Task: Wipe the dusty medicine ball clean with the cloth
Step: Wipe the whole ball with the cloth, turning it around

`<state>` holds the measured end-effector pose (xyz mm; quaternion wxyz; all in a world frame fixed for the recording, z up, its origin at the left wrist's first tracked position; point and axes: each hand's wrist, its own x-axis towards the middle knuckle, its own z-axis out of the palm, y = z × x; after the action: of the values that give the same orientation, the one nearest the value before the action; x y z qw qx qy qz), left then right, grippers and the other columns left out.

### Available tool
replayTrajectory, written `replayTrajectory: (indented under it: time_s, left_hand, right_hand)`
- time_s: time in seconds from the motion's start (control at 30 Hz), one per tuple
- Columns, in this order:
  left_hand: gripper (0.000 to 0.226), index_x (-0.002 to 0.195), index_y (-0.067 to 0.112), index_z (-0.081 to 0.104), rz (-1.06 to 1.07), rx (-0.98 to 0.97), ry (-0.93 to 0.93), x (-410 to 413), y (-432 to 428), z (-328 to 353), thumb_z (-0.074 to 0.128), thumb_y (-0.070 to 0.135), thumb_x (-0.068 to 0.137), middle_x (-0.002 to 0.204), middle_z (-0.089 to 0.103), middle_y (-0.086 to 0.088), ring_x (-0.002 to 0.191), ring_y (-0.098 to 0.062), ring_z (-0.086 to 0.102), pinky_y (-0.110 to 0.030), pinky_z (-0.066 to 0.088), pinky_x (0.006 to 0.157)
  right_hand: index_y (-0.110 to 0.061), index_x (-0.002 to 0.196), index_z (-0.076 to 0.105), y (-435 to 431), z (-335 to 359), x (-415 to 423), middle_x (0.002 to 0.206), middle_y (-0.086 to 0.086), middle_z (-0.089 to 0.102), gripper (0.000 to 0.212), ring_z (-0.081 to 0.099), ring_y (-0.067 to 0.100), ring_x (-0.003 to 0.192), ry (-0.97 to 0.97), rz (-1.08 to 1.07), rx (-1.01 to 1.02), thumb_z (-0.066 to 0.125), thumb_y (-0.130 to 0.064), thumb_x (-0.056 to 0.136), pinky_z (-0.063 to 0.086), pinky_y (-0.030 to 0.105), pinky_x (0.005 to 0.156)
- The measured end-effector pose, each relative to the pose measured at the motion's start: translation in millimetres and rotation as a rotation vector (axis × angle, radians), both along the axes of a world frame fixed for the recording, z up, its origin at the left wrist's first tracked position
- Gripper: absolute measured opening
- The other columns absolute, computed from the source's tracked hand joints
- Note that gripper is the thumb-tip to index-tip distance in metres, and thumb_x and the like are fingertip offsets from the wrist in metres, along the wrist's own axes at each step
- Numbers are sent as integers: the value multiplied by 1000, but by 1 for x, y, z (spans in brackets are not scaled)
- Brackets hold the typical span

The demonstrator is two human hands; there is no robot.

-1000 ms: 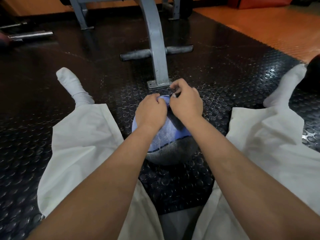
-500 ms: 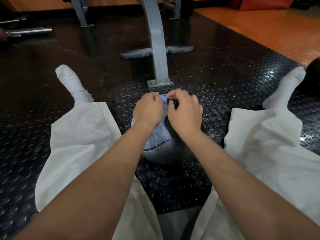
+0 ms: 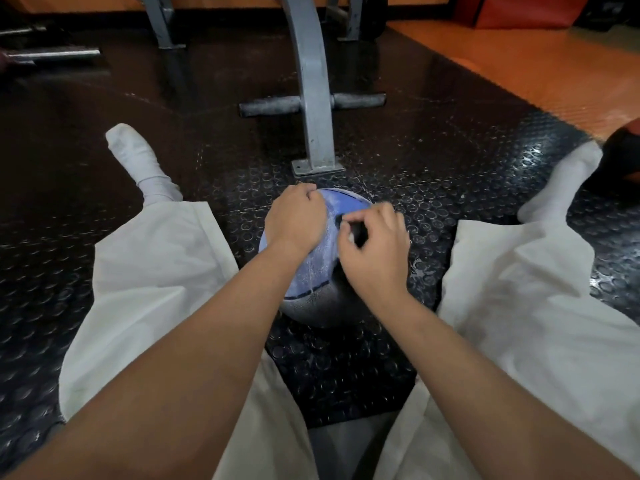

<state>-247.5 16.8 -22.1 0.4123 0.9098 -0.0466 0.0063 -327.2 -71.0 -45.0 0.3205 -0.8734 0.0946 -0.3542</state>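
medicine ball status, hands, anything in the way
Left hand curled on medicine ball. Right hand pinching dark cloth on it. Dust visible. Metal frame foot just beyond.

No text, label, brand or number can be read anywhere.

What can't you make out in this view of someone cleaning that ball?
Head view: cloth not clearly seen, only a dark bit inside the curled right hand.
Left hand: fingertips hidden by its own knuckles.
Medicine ball: partly covered by both hands.
Dark round object: cut off by right edge.
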Motion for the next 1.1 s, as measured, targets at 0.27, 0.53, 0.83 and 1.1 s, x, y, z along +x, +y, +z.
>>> replayTrajectory:
  time_s: [0.27, 0.53, 0.83, 1.1]
  left_hand:
    - [40, 121, 19, 63, 14, 85, -29, 1, -10, 1, 29, 21, 99, 137, 54, -5, 122, -26, 50, -49, 31, 111]
    - [39, 119, 17, 64, 1, 40, 9, 6, -16, 5, 30, 22, 101, 133, 57, -4, 116, -30, 53, -42, 40, 101]
    - [40, 122, 20, 63, 55, 22, 4, 13, -16, 2, 30, 21, 100, 134, 55, -6, 120, -30, 51, -39, 38, 98]
    - [41, 124, 30, 61, -80, -75, 63, 30, 2, -1, 32, 16, 98, 128, 60, 8, 96, -11, 52, -27, 36, 73]
  right_hand:
    - [-22, 103, 63, -9, 27, 45, 119, 2, 54, 17, 43, 24, 114, 278, -95, -19, 50, -24, 92, 33, 39, 94]
    - [-14, 95, 48, 2, -41, -20, 100, 11, 48, 13, 39, 24, 92, -57, -71, -171, 45, -26, 90, 31, 38, 80]
    - [-19, 107, 56, -17, 23, 48, 121, 6, 50, 16, 41, 27, 116, 295, -160, 23, 45, -24, 96, 32, 42, 95]
    - [-12, 101, 55, 8, -47, -5, 101, 15, 56, 19, 43, 25, 93, -80, -66, -220, 44, -24, 92, 35, 40, 80]
